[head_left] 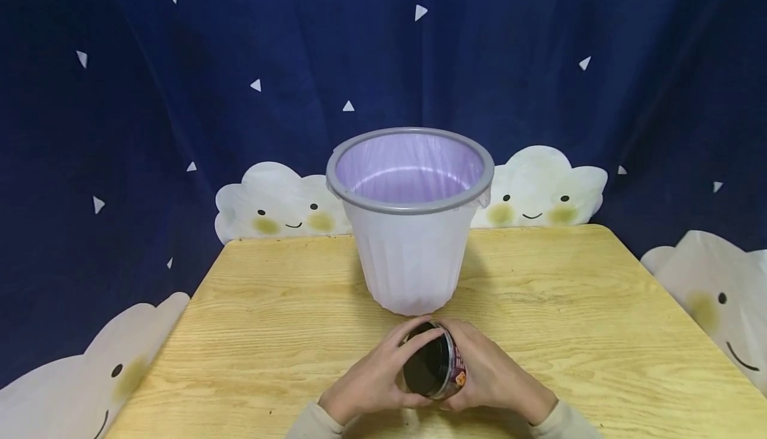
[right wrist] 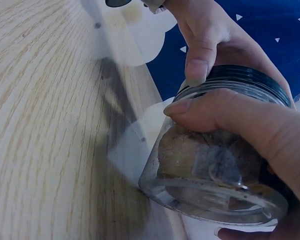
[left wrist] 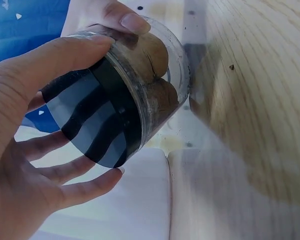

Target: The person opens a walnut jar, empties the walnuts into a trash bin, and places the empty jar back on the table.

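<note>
Low over the front of the table, both hands hold a clear jar (right wrist: 205, 160) with a black screw lid (head_left: 427, 366). The jar is tilted, its lid turned towards my left hand (head_left: 373, 376). In the left wrist view, the left fingers and thumb curl round the lid. My right hand (head_left: 494, 376) grips the clear body from the other side, its thumb across the wall in the right wrist view. Brown lumps (left wrist: 152, 57) show inside the jar, though I cannot tell their kind. A purple label (head_left: 459, 369) shows on the body in the head view.
A white waste bin (head_left: 413, 259) with a grey rim and a thin bag lining stands just beyond the hands on the wooden table (head_left: 269, 319). Dark blue curtains (head_left: 299, 46) with white triangles and smiling clouds hang behind and on both sides.
</note>
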Tool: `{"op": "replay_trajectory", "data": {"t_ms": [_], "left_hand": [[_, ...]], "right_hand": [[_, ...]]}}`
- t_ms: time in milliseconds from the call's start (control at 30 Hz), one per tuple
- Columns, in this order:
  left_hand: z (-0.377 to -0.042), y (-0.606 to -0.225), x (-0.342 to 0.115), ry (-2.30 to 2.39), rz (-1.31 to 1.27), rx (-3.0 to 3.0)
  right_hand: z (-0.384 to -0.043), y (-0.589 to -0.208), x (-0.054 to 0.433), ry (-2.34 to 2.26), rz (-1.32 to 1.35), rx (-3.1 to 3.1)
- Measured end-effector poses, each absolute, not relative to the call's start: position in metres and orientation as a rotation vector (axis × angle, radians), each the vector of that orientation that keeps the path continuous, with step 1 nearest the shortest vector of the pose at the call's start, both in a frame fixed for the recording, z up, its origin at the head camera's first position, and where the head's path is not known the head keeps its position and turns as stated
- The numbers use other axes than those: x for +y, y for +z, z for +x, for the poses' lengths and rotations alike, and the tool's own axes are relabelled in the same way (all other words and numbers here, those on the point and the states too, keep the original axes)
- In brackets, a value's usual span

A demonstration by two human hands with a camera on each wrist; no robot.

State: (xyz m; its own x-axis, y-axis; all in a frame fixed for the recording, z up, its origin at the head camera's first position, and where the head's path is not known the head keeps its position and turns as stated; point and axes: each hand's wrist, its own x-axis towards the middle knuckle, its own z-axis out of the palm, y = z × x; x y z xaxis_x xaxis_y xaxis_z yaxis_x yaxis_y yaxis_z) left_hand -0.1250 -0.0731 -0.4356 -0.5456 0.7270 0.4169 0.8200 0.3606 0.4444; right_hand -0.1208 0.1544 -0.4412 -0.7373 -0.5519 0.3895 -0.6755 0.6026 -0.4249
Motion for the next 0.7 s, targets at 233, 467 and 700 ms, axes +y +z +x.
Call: {"op": "replay_trajectory", "data": {"t_ms": [233,467,700], "left_hand": [[-0.1252,-0.4387,-0.0707,-0.911,-1.442,-2.452],[-0.1248,-0.4408,-0.0694,-0.951,-1.405,-2.463],[-0.1247,-0.4394,-0.0698,-0.973,-1.411,-2.503]], "right_hand": [[-0.1203,-0.4428,0.1547,0.826,1.006,-2.616],[-0.1206,-0.4424,0.1553,0.835,1.018,-2.625],[-0.1209,-0.442,0.1555,0.831,1.014,-2.617]]}}
